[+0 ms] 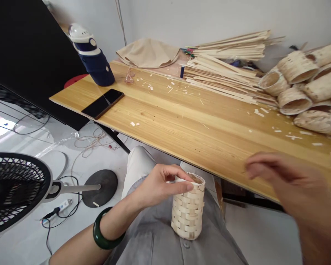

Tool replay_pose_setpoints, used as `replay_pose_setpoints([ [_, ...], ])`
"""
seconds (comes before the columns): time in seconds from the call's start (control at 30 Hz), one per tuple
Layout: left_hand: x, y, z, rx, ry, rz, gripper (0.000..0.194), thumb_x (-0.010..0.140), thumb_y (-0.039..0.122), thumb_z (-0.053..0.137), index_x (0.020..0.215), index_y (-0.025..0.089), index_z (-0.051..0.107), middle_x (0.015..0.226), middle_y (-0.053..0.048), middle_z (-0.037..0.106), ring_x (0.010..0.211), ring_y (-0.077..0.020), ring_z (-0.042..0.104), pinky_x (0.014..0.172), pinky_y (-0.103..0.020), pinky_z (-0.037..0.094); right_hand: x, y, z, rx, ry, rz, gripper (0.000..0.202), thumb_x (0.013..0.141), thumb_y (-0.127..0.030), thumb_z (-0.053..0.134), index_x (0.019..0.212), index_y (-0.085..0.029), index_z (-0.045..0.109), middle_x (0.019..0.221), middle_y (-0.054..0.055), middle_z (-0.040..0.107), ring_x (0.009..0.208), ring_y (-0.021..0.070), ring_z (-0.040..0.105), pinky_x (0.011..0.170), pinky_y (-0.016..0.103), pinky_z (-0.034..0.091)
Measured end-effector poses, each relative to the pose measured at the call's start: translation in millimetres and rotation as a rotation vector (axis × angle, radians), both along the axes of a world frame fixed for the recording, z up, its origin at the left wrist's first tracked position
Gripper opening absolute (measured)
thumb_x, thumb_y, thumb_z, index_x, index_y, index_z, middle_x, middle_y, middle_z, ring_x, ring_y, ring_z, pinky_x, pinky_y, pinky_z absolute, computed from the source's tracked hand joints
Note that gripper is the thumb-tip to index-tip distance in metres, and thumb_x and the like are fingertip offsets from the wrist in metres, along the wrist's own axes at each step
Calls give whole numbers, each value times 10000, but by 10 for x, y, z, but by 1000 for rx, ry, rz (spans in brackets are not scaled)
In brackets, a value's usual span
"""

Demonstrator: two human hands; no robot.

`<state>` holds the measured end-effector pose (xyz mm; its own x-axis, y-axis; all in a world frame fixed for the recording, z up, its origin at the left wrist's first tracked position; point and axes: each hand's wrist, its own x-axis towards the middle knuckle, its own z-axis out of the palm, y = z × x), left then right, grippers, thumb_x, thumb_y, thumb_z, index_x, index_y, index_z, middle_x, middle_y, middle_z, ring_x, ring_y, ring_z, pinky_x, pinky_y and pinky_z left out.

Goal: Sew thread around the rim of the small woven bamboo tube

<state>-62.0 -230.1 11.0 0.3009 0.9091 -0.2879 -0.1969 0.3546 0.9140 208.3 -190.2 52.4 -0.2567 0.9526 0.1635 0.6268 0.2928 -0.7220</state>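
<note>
A small cylindrical basket (188,213), woven from pale flat wood strips, stands upright against my lap. My left hand (165,184) is closed on its rim, the thumb outside and the fingers at the opening. Stitching runs along the rim. Away to the right, above the table's front edge, my right hand (289,180) is raised and blurred by motion. Its thumb and fingertips are pinched together, with a hint of something very thin at the tips, too fine to name. A dark green bangle (99,228) circles my left wrist.
The wooden table (160,121) carries a phone (103,103), a blue bottle (95,62), a thread spool (182,71), scattered scraps, bundled wood strips (223,77) and bark tubes (295,101). A fan (16,191) and a power strip (57,210) are at left.
</note>
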Motion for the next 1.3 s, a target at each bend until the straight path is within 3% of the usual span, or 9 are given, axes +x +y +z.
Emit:
replay_pose_setpoints([
  [0.1,-17,2,-11,-22,-53,-28,107,752,237,793,771,135,765,804,-45,707,764,-138,622,690,-237,476,-334,30,-55,-185,73,297,137,914,-341,639,873,-256,738,824,-15,725,719,112,648,637,181,509],
  [0.17,-42,1,-28,-37,-92,-41,104,765,230,784,779,132,752,825,-45,713,770,-132,625,703,-235,479,-490,3,-63,-276,84,371,140,931,-302,605,889,-268,735,810,-31,723,710,103,645,607,171,487],
  [0.43,-46,-6,-118,-27,-182,-61,85,779,224,763,806,147,739,921,-57,706,883,-164,630,782,-278,489,-554,16,-55,-359,-5,446,195,951,-308,558,927,-269,747,884,-23,742,749,122,640,621,209,465],
  [0.67,-39,5,-96,4,-197,-88,34,779,182,759,805,161,759,961,-57,713,901,-156,630,801,-272,486,-560,59,0,-324,-42,534,200,955,-304,564,896,-246,746,779,-24,710,637,89,579,551,195,402],
  [1.0,-34,21,-111,48,-177,-130,33,790,165,755,815,170,776,935,-49,698,933,-160,619,849,-285,476,-522,145,4,-396,-21,600,232,968,-337,544,912,-238,746,796,1,697,661,113,581,581,230,406],
  [1.17,-16,47,-149,81,-219,-164,37,800,152,745,823,160,774,952,-64,707,949,-174,621,863,-307,477,-526,305,-66,-485,62,766,212,961,-318,567,910,-203,737,802,12,688,695,117,586,629,241,425],
  [1.3,-19,69,-180,97,-240,-203,28,807,153,737,818,142,759,961,-79,703,946,-185,626,858,-318,477,-529,370,-162,-513,157,823,177,944,-303,601,908,-187,730,796,16,684,688,107,580,627,230,427],
])
